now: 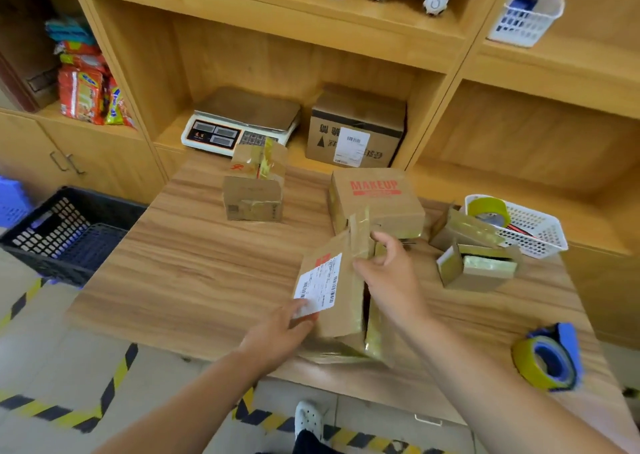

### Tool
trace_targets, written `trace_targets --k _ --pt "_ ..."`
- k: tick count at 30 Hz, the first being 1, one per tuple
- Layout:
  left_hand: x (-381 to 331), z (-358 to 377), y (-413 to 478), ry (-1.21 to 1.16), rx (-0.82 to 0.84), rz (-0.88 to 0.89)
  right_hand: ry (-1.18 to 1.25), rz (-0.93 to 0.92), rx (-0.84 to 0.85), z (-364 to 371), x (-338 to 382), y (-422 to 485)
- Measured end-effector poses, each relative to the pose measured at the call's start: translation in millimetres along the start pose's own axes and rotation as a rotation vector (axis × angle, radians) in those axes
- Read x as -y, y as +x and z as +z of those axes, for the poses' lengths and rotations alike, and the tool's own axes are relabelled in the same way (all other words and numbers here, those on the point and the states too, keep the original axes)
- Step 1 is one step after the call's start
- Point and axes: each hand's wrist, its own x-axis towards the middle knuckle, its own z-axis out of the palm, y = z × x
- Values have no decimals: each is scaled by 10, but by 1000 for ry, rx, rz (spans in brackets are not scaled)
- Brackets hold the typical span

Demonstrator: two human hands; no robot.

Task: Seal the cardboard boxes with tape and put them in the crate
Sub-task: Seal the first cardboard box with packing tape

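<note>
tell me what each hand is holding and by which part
One cardboard box: the right hand pinches its taped top flap, the left hand presses flat on a corner of its labelled flap.

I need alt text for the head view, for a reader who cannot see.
A person's left hand rests on a labelled cardboard box on a wooden table, and the right hand grips its taped flap. Nearby are a MAKEUP box, a tape dispenser and, beside the table, a black crate.

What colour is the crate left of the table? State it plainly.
Black crate, seen in the head view.
</note>
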Motion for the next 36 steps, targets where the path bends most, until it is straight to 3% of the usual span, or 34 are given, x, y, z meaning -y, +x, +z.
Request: trace_targets --k 4,6,10,13,17,21,27,32,36 --pt "-138 105 -34 -235 148 71 -159 -44 11 58 -185 -119" --pt "-240 131 -32 -393 149 139 -245 -101 30 95 -253 -172" --pt "-332 142 -14 -487 90 161 -369 -177 4 75 -350 -228" --pt "-341 154 -34 -391 64 160 -452 -192 -82 -53 -447 -208" --pt "-417 180 -75 -142 -4 112 -674 -189 -62 -161 -651 -164" --pt "-464 233 -78 91 -44 125 -641 -118 -33 -145 -797 -215" --pt "-483 283 -31 345 -57 171 -668 -169 -94 -153 -909 -388" --pt "-502 195 81 409 29 210 -766 -236 -122 -197 -961 -555" --pt "-570 47 226 489 118 272 -895 -349 -271 -270 -961 -611"
